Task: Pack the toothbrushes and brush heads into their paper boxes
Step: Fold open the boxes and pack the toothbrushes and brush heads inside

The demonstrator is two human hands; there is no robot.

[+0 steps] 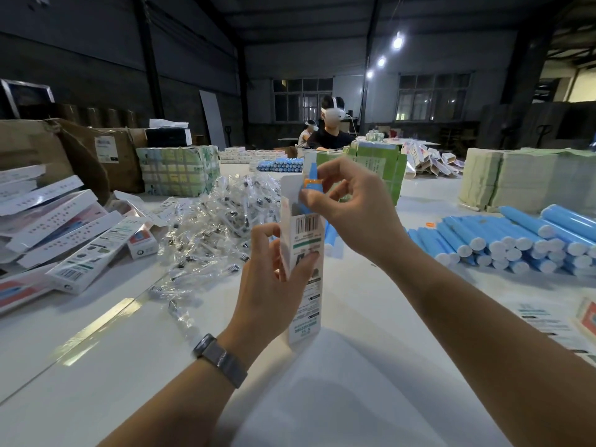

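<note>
Barcoded paper box (304, 253), "ELECTRIC" lettering.

Paper box (304, 253): matt white printed card. Toothbrush (310, 185): smooth blue plastic, orange trim. Desk (322, 398): smooth white, slight sheen. Brush-head wrappers (219, 227): clear crinkled glossy film. Far-left cartons (106, 156): brown rough cardboard. Watch band (222, 361): grey woven mesh.

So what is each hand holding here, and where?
Left hand grips the paper box around its middle; right hand pinches the blue toothbrush near its top.
</note>
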